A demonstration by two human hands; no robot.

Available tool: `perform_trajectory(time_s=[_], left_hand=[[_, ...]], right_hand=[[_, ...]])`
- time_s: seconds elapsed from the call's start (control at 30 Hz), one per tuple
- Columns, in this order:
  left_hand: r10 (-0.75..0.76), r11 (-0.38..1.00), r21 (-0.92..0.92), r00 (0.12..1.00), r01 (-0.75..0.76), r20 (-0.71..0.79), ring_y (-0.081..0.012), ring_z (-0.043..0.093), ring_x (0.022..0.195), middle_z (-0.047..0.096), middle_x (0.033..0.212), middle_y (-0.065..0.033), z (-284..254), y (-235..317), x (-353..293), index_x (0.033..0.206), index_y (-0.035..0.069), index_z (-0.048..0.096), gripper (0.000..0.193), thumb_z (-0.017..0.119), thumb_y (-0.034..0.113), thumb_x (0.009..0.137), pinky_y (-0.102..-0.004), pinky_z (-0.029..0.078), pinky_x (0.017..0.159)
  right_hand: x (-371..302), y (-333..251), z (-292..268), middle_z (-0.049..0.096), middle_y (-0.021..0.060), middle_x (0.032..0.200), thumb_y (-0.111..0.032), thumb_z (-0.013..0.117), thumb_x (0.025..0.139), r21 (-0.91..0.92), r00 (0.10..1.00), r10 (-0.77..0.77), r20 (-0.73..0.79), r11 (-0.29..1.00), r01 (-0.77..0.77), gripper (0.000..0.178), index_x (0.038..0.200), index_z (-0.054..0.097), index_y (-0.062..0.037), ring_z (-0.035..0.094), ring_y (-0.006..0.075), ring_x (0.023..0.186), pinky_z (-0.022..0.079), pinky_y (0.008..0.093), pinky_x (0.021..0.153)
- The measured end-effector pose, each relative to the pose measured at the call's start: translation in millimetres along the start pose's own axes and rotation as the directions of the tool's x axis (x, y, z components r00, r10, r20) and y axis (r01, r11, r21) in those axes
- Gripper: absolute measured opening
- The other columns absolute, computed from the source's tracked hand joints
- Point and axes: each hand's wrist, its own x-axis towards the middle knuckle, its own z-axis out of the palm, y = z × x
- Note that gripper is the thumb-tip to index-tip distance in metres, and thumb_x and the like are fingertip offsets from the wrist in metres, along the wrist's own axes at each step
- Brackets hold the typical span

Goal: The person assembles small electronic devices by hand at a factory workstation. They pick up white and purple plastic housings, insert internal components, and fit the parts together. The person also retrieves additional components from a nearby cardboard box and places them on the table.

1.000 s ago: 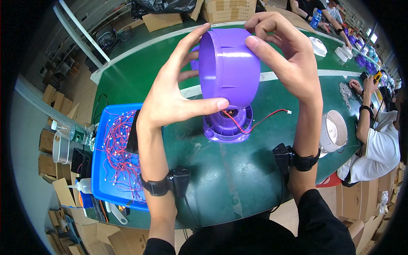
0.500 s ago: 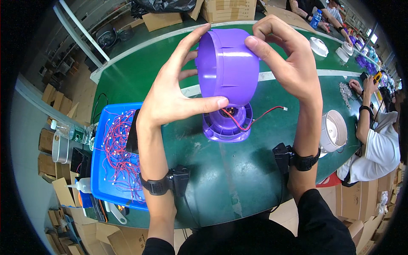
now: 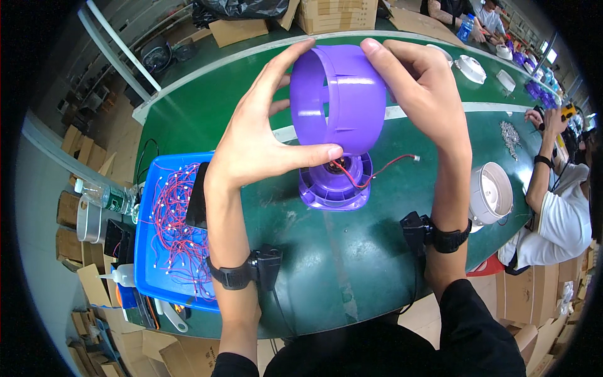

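Note:
Between my two hands a purple plastic cylindrical housing (image 3: 355, 103) is held up, its round opening turned toward the left. My left hand (image 3: 254, 132) grips its left rim, thumb along the lower edge and fingers behind. At its upper right side, my right hand (image 3: 424, 88) holds on with the thumb on top; some fingers are hidden behind it. Just below, a purple round base (image 3: 336, 195) stands on the green table, partly covered by the housing and my left thumb. From its centre a red and black wire (image 3: 383, 169) with a white connector reaches out to the right.
A blue tray (image 3: 141, 251) of red and blue wires lies left, a black object at its edge. A white round housing (image 3: 491, 193) sits right, near a pile of small metal parts (image 3: 510, 138). A co-worker (image 3: 553, 213) works at the right; cardboard boxes (image 3: 339, 16) stand behind.
The purple housing has turned slightly, showing more of its inside. My right thumb has shifted up along its edge. The base stays put, and the wire's end has moved slightly left.

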Motion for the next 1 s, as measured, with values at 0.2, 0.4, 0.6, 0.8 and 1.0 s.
perform_trajectory(time_s=[0.2, 0.4, 0.6, 0.8, 1.0], left_hand=[[0.050, 0.994, -0.097, 0.999, -0.051, -0.009, -0.0327, 0.048, 0.130, 0.041, 0.150, -0.0134, 2.5, 0.2, 1.4, 0.150, 0.011, 0.035, 0.116, 0.094, 0.031, 0.053, -0.0516, 0.044, 0.107], [0.078, 0.977, -0.197, 0.996, -0.085, -0.043, -0.0345, 0.046, 0.133, 0.035, 0.153, -0.0133, 2.1, 5.5, 1.7, 0.152, 0.010, 0.031, 0.119, 0.095, 0.027, 0.053, -0.0542, 0.042, 0.108], [0.092, 0.970, -0.224, 0.996, -0.093, -0.017, -0.0343, 0.041, 0.136, 0.031, 0.154, -0.0147, -0.2, 1.5, 3.1, 0.154, 0.010, 0.027, 0.117, 0.092, 0.026, 0.057, -0.0551, 0.039, 0.109], [0.074, 0.962, -0.268, 0.995, -0.053, 0.068, -0.0402, 0.032, 0.142, 0.026, 0.156, -0.0194, -3.6, 2.9, 0.9, 0.157, 0.012, 0.016, 0.117, 0.087, 0.031, 0.066, -0.0557, 0.037, 0.109], [-0.040, 0.956, -0.288, 0.997, 0.057, 0.066, -0.0416, 0.032, 0.142, 0.026, 0.155, -0.0244, -3.5, 9.4, 2.7, 0.157, 0.012, 0.013, 0.110, 0.080, 0.040, 0.075, -0.0549, 0.037, 0.109]], right_hand=[[-8.7, -12.2, 8.3, 0.064, 0.0136, 0.111, -0.048, 0.054, 0.098, 0.398, 0.982, 0.173, 0.081, 0.897, -0.191, 0.055, 0.124, 0.058, -0.0005, 0.062, 0.0194, 0.098, 0.055, 0.0337, 0.073], [-11.6, -8.3, 3.2, 0.053, 0.0236, 0.132, -0.056, 0.059, 0.092, 0.478, 0.942, 0.108, 0.317, 0.840, -0.257, 0.081, 0.146, 0.035, -0.0007, 0.058, 0.0313, 0.118, 0.057, 0.0415, 0.085], [-9.6, -0.2, 5.0, 0.053, 0.0280, 0.132, -0.048, 0.068, 0.089, 0.548, 0.959, -0.040, 0.282, 0.827, -0.127, 0.082, 0.145, 0.034, 0.0017, 0.057, 0.0326, 0.120, 0.055, 0.0395, 0.090], [-6.1, -2.9, 6.2, 0.055, 0.0254, 0.130, -0.045, 0.072, 0.088, 0.536, 0.957, -0.083, 0.277, 0.840, -0.082, 0.080, 0.144, 0.037, 0.0012, 0.057, 0.0316, 0.119, 0.052, 0.0398, 0.093], [-10.8, -3.0, 11.6, 0.056, 0.0185, 0.128, -0.041, 0.086, 0.073, 0.419, 0.961, -0.123, 0.247, 0.908, 0.009, 0.087, 0.137, 0.046, 0.0007, 0.057, 0.0290, 0.119, 0.050, 0.0397, 0.098]])
